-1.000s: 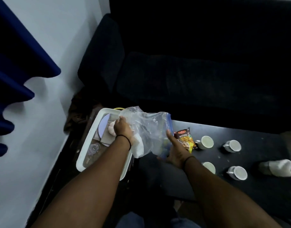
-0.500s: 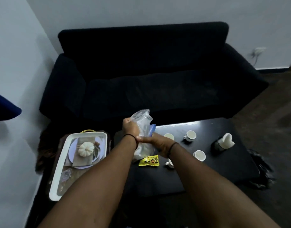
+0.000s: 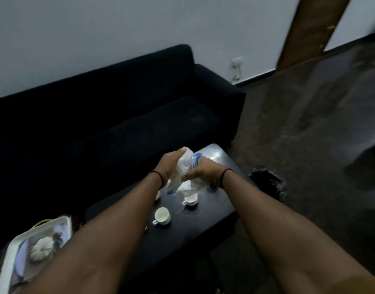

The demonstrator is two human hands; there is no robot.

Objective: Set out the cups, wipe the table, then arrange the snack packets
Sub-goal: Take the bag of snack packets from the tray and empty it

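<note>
Both my hands hold a clear plastic bag [image 3: 183,169] with a blue strip above the black table [image 3: 195,228]. My left hand [image 3: 171,164] grips its left side and my right hand [image 3: 201,171] grips its right side, squeezing it narrow. Below the bag a white cup [image 3: 191,198] stands on the table, and another white cup [image 3: 162,216] stands nearer to me. A third cup [image 3: 157,195] peeks out beside my left forearm. No snack packet shows clearly; my arms cover part of the table.
A white tray [image 3: 14,242] with a pale pumpkin-shaped object [image 3: 41,249] sits at the lower left. A black sofa [image 3: 118,107] stands behind the table. A dark crumpled object [image 3: 267,181] lies on the floor right of the table. A wooden door frame [image 3: 309,30] stands at the upper right.
The bag has come from the tray side to over the table and is now squeezed between both hands. The view has swung to the right, and the yellow packet is out of sight.
</note>
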